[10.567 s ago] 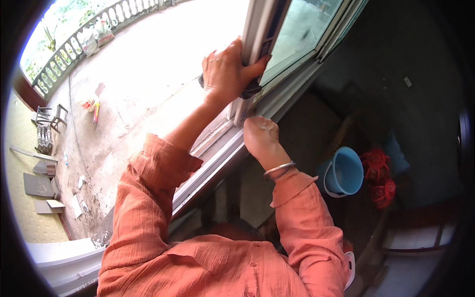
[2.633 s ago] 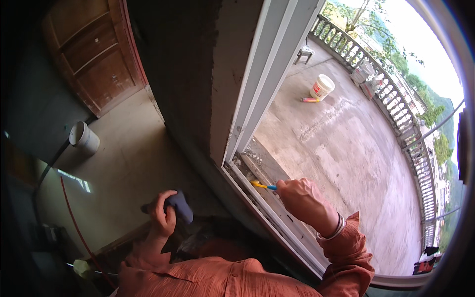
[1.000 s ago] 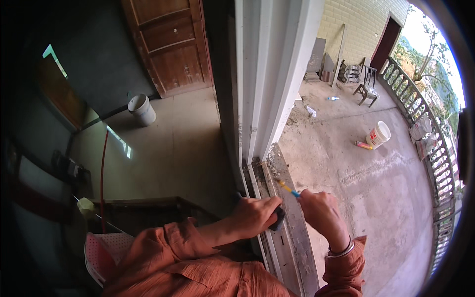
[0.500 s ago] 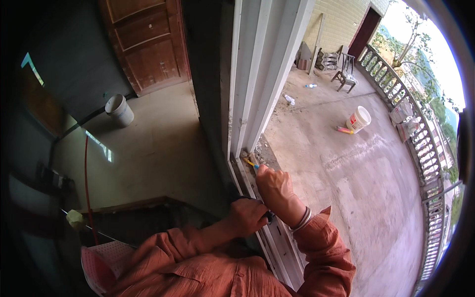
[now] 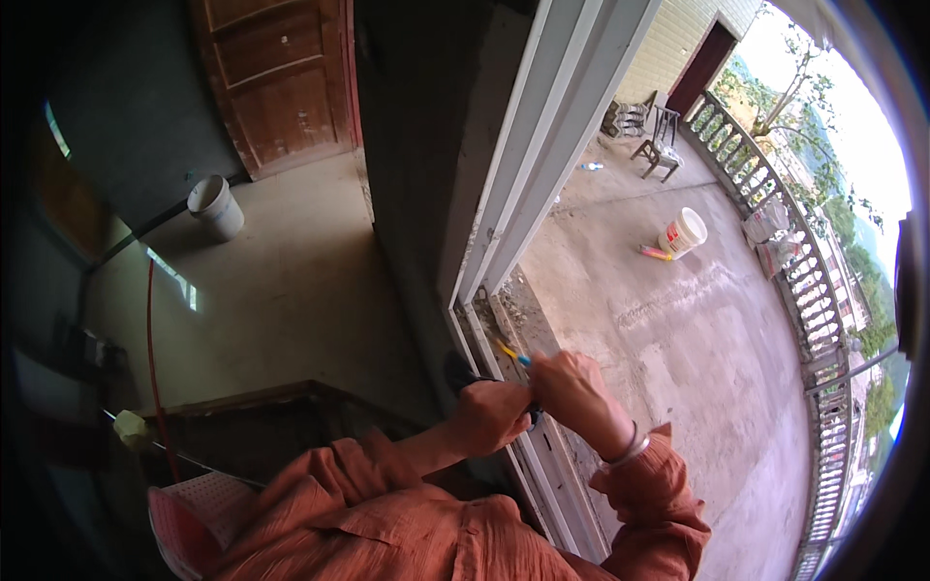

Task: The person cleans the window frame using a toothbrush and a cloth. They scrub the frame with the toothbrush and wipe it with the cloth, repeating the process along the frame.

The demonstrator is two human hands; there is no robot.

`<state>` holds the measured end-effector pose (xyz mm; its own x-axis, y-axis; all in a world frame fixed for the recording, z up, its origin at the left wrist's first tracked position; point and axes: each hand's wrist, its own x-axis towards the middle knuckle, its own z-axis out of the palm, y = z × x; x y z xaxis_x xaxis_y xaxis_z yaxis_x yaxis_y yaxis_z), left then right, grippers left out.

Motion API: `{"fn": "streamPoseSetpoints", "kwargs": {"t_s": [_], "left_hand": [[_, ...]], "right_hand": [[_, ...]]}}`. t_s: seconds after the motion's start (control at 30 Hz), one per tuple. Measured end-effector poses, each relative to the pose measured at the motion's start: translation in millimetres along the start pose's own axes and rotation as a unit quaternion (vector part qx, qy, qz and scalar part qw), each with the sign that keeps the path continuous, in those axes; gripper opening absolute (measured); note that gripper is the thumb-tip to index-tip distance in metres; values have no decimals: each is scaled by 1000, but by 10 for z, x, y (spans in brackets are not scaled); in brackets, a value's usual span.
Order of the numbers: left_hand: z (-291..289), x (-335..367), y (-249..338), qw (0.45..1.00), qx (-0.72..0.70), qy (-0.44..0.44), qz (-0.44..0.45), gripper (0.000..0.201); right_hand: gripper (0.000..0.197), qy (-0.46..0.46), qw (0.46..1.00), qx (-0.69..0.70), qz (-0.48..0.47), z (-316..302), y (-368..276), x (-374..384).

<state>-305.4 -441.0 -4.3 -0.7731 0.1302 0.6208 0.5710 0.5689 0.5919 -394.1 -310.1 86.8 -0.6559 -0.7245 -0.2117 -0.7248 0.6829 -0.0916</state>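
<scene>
Dim floor [image 5: 291, 281] spreads to the left and bright concrete terrace [image 5: 717, 387] to the right, with a white window frame [image 5: 531, 165] standing between them. Nearest, at the lower left, sits a pink basket [image 5: 194, 508] with holes in its side, beside the person's rust-coloured shirt [image 5: 387, 533]. Just beyond, both hands meet over the track [image 5: 557, 474] at the foot of the frame. The left hand [image 5: 491, 416] is closed on a dark cloth [image 5: 459, 370] that pokes out on both sides of the fist. Right beside it, the right hand [image 5: 573, 387] is clenched around the blue handle of a small brush [image 5: 508, 350], whose yellow end points away to the left, over the track; whether it touches I cannot tell. Farther off on the left, a pale bucket [image 5: 217, 208] stands on the floor near a brown door [image 5: 276, 82]. Across the terrace are a white bucket [image 5: 686, 230] with a red-and-yellow tube [image 5: 656, 253] beside it, then a chair [image 5: 661, 145] and a stone railing [image 5: 804, 300].
</scene>
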Motion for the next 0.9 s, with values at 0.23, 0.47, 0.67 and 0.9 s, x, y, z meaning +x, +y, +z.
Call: {"fn": "streamPoseSetpoints", "kwargs": {"t_s": [0.23, 0.47, 0.67, 0.9], "left_hand": [[67, -34, -6, 999, 26, 21, -2, 25], [58, -43, -29, 998, 55, 28, 20, 23], [50, 2, -21, 999, 33, 13, 18, 23], [-40, 36, 1, 999, -3, -37, 19, 33]], "right_hand": [[6, 94, 995, -40, 18, 237, -20, 447], [4, 224, 973, -42, 45, 348, -102, 363], [13, 222, 960, 84, 150, 399, -4, 138], [22, 116, 959, 221, 137, 173, 53, -3]]}}
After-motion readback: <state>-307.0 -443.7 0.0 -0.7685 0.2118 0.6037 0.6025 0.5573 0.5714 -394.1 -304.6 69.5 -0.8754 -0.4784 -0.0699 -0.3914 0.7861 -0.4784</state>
